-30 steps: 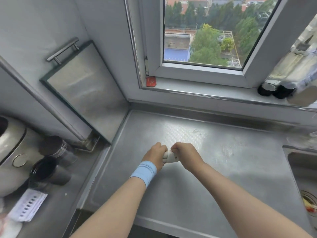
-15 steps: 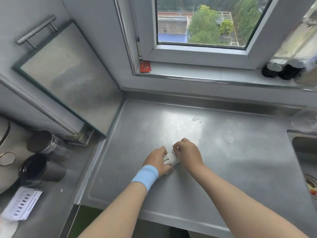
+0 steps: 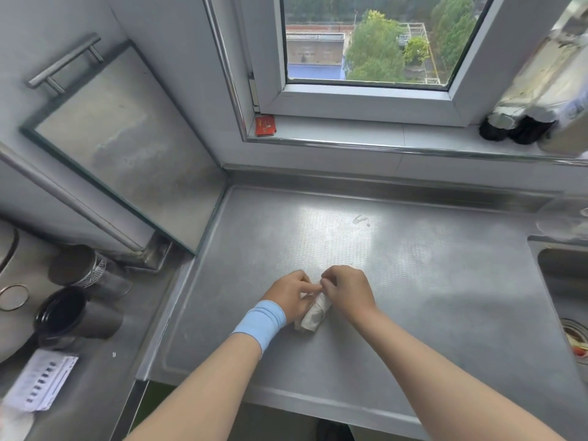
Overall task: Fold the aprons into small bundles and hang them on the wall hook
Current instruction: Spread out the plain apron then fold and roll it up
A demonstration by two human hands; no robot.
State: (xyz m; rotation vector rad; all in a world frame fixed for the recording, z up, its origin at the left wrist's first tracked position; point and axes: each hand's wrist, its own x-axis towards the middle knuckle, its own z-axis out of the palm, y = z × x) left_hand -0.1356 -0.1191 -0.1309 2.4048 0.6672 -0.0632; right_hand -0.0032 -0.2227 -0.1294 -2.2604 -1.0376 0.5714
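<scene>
Both hands low centre of frame, meeting over the work. My left hand (image 3: 291,296), fingers curled, grips the left side of the apron bundle (image 3: 313,315). My right hand (image 3: 348,292) is curled too, fingertips pinching at the bundle's far end, where the two hands touch. What exactly the fingertips hold there I cannot tell (too small, knuckles in the way).

Bundle: pale cloth, rolled tight and small, lying on the steel counter (image 3: 413,297), near end angled toward lower left. Only that near end shows between my wrists.

Blue wristband (image 3: 261,323) on the left wrist, just beside the bundle.

Outward:
- Right edge of frame: sink (image 3: 563,281) set into the counter.
- Lower left, on a lower surface: two dark cups (image 3: 63,316) lying on their sides, a printed paper slip (image 3: 41,383) below them.
- Upper left: glass panel (image 3: 127,144) leaning on the wall, bar handle above it.
- Top centre: window (image 3: 366,43), trees and roofs outside. Red packet (image 3: 265,125) at the sill's left corner, dark-capped bottles (image 3: 515,128) at upper right on the sill.
</scene>
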